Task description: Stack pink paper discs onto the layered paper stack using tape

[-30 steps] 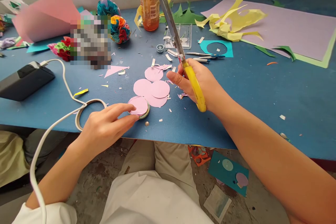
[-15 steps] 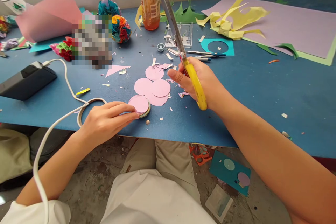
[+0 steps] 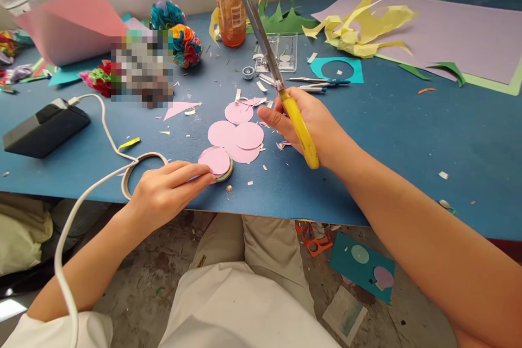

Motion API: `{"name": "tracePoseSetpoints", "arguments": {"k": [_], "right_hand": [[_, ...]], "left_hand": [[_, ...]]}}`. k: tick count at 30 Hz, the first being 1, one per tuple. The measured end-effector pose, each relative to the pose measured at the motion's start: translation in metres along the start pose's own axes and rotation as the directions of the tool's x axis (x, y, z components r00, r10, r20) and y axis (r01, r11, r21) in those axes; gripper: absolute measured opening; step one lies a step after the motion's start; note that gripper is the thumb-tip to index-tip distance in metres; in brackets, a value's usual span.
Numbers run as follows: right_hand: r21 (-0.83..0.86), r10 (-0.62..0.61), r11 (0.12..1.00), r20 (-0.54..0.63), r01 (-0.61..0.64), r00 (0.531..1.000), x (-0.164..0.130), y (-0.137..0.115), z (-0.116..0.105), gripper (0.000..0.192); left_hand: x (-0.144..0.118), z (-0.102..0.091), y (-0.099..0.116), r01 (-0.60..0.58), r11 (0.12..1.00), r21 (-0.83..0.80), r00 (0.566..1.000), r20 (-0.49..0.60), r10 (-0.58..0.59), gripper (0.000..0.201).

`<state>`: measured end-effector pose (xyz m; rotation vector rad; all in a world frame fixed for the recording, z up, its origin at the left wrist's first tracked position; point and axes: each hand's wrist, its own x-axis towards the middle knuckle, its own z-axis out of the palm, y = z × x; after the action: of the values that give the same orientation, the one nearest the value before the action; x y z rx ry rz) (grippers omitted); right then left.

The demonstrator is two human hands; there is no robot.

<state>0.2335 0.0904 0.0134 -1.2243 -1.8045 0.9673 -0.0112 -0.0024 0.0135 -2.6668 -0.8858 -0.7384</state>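
My right hand (image 3: pixel 314 125) grips yellow-handled scissors (image 3: pixel 299 130), whose long metal blades (image 3: pixel 255 22) point up and away, closed. Just left of it lie several pink paper circles (image 3: pixel 236 136) overlapping on the blue table (image 3: pixel 408 136). My left hand (image 3: pixel 163 193) rests at the table's front edge, fingertips touching a pink circle (image 3: pixel 215 160) that lies on a small round lid-like disc (image 3: pixel 226 173). A ring of tape (image 3: pixel 142 166) lies by my left hand.
An orange bottle (image 3: pixel 228 5), a clear plastic box (image 3: pixel 285 51) and paper flower balls (image 3: pixel 185 43) stand at the back. Yellow scraps (image 3: pixel 362 30) lie on a lilac sheet (image 3: pixel 457 38). A dark device (image 3: pixel 43 130) with a white cable (image 3: pixel 101 125) sits left. Scraps litter the floor.
My left hand's fingers have drawn in slightly along the edge of the pink circle on the disc. The right hand and scissors have barely shifted.
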Motion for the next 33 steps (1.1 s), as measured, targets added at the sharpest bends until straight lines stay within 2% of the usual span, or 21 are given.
{"name": "tracePoseSetpoints", "arguments": {"k": [6,12,18,27,33], "right_hand": [[0.011,0.007,1.0,0.013,-0.007,1.0,0.0,0.002,0.0,0.042],[0.043,-0.017,0.999,0.018,0.016,1.0,-0.001,0.001,0.0,0.047],[0.043,-0.013,0.999,0.019,0.012,1.0,-0.002,0.002,0.0,0.049],[0.057,-0.013,0.998,0.016,0.012,1.0,-0.002,0.0,0.0,0.044],[0.048,0.032,0.998,0.012,-0.033,0.999,-0.003,-0.004,0.0,0.047]], "left_hand": [[-0.005,0.0,-0.008,-0.047,0.999,-0.022,0.999,0.01,0.047,0.015],[0.003,-0.004,0.001,0.053,0.998,-0.015,0.998,0.027,-0.053,0.01],[0.003,-0.003,0.017,0.154,0.983,0.104,0.988,0.003,-0.155,0.011],[-0.004,0.001,0.015,0.101,0.992,0.08,0.995,-0.008,-0.1,0.012],[-0.001,0.0,0.013,0.161,0.986,0.044,0.985,-0.067,-0.158,0.011]]}}
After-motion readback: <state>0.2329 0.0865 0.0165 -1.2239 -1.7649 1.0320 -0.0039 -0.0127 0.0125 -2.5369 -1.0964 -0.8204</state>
